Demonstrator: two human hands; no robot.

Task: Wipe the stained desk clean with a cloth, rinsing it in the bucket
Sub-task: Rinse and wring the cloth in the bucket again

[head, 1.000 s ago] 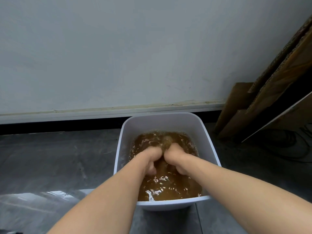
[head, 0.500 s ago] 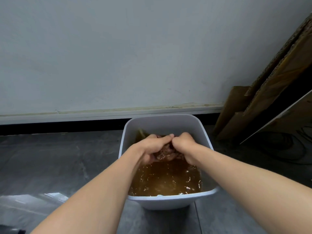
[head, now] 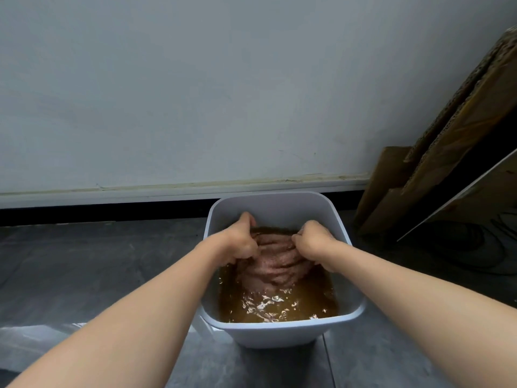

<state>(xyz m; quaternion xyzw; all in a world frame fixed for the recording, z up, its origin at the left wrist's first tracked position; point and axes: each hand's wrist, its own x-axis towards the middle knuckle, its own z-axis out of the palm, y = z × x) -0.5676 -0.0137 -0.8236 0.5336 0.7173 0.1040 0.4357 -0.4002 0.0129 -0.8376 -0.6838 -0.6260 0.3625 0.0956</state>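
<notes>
A white square bucket (head: 282, 333) stands on the dark floor, holding murky brown water (head: 277, 306). A wet, brownish-pink cloth (head: 272, 260) hangs bunched in folds above the water, its lower end dipping into it. My left hand (head: 242, 239) grips the cloth's upper left edge. My right hand (head: 312, 238) grips the upper right edge. Both hands are above the water, a little apart, with the cloth stretched between them. The desk is out of sight.
A pale wall with a white skirting board (head: 179, 190) runs behind the bucket. Cardboard sheets (head: 447, 152) and a board lean against the wall on the right, with dark cables (head: 481, 247) on the floor beneath. Grey floor tiles (head: 84, 264) lie to the left.
My hands rose out of the brown water with the cloth, then moved apart, spreading the bunched cloth between them above the surface.
</notes>
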